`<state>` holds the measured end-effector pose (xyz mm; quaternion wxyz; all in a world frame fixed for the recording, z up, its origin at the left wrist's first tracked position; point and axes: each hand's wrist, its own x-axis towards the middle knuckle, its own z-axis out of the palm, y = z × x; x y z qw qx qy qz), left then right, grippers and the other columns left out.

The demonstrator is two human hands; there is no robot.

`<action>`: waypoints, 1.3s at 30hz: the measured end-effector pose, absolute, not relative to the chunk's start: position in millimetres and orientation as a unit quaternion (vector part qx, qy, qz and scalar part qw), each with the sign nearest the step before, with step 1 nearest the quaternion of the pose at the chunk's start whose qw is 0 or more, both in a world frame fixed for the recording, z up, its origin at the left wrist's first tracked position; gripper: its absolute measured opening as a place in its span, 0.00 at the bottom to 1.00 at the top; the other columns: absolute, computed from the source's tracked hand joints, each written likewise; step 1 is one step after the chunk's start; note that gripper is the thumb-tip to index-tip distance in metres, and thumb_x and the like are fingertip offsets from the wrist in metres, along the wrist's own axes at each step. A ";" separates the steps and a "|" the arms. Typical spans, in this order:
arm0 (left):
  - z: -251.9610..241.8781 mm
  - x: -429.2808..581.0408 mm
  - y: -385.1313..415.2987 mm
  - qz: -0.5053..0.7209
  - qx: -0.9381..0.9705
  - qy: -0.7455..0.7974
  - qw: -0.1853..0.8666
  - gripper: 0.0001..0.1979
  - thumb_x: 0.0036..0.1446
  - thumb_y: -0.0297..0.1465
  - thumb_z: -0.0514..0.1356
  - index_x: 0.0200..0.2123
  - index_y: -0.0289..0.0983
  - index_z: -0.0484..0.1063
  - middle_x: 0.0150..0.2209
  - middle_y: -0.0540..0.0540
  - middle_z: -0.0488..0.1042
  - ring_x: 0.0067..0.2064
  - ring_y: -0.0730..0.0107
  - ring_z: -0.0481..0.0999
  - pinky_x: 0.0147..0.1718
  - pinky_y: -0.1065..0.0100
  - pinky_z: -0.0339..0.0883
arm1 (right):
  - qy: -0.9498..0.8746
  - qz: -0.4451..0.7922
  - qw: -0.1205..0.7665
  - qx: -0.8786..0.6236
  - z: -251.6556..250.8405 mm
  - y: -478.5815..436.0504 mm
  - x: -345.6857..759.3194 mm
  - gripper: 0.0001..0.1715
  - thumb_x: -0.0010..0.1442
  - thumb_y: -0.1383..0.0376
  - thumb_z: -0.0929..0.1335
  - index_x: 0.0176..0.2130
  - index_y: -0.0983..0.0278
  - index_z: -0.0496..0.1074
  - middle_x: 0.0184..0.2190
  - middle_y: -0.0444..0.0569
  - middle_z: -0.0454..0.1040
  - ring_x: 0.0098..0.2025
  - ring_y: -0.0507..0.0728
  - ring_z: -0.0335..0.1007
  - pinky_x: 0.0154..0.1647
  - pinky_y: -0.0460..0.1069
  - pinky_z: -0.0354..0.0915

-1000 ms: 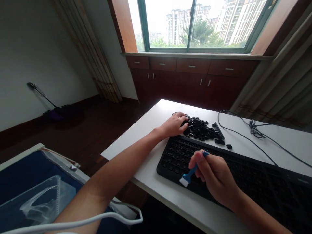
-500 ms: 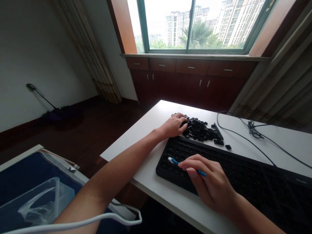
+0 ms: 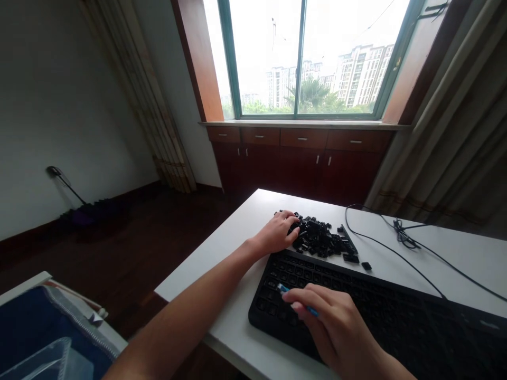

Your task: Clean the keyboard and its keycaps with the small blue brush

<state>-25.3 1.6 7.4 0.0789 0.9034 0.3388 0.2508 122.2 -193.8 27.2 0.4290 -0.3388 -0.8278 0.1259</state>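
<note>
My left hand (image 3: 278, 231) rests at the left end of a heap of black keycaps (image 3: 317, 236). Its fingers are spread over the heap's edge, with the thumb apart; I cannot make out a keycap held in them. Below the heap lies a black keyboard (image 3: 336, 279), its keycaps removed and the bare key sockets showing. Over the keyboard's left end, my right hand (image 3: 332, 322) pinches a small blue toothbrush (image 3: 312, 311). The toothbrush's head points left, just above the sockets; whether the bristles touch them I cannot tell.
Everything sits on a white table (image 3: 214, 279). A black cable (image 3: 406, 237) lies coiled at the back right. Two loose keycaps (image 3: 366, 266) are near the keyboard's upper edge. A dark blue cloth item (image 3: 31, 327) with clear plastic is at lower left.
The view has tilted up, so the table appears lower. My right hand has shifted the toothbrush slightly right along the keyboard. My left hand stays by the keycaps.
</note>
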 end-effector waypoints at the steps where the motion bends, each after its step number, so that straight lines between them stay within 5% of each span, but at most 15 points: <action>1: 7.9 -25.4 1.2 0.252 0.903 0.340 0.078 0.20 0.67 0.39 0.54 0.56 0.35 0.72 0.57 0.37 0.69 0.58 0.53 0.69 0.61 0.52 0.65 | -0.838 0.103 0.419 -0.333 27.7 -193.8 121.8 0.12 0.68 0.71 0.63 0.50 0.62 0.70 0.33 0.46 0.76 0.29 0.51 0.70 0.32 0.45 0.64; 6: 9.3 -25.1 0.1 0.253 0.902 0.340 0.084 0.20 0.67 0.38 0.54 0.56 0.34 0.71 0.57 0.37 0.69 0.59 0.53 0.69 0.61 0.53 0.64 | -0.863 0.051 0.397 -0.308 27.7 -195.3 122.1 0.24 0.64 0.76 0.62 0.57 0.62 0.67 0.38 0.50 0.77 0.33 0.53 0.72 0.33 0.46 0.68; 19: 8.4 -24.4 -0.3 0.270 0.897 0.334 0.105 0.20 0.67 0.36 0.54 0.58 0.35 0.70 0.58 0.37 0.69 0.59 0.54 0.69 0.62 0.53 0.64 | -0.866 0.059 0.377 -0.324 31.3 -198.3 118.6 0.15 0.65 0.73 0.64 0.50 0.63 0.69 0.34 0.48 0.75 0.31 0.54 0.70 0.30 0.48 0.64; 39: 11.4 -26.4 -0.6 0.294 0.896 0.307 0.126 0.19 0.66 0.30 0.55 0.59 0.37 0.68 0.57 0.39 0.70 0.57 0.58 0.72 0.59 0.58 0.68 | -0.878 0.088 0.340 -0.325 23.1 -201.4 120.0 0.17 0.65 0.72 0.65 0.53 0.61 0.67 0.36 0.48 0.75 0.33 0.55 0.69 0.33 0.50 0.63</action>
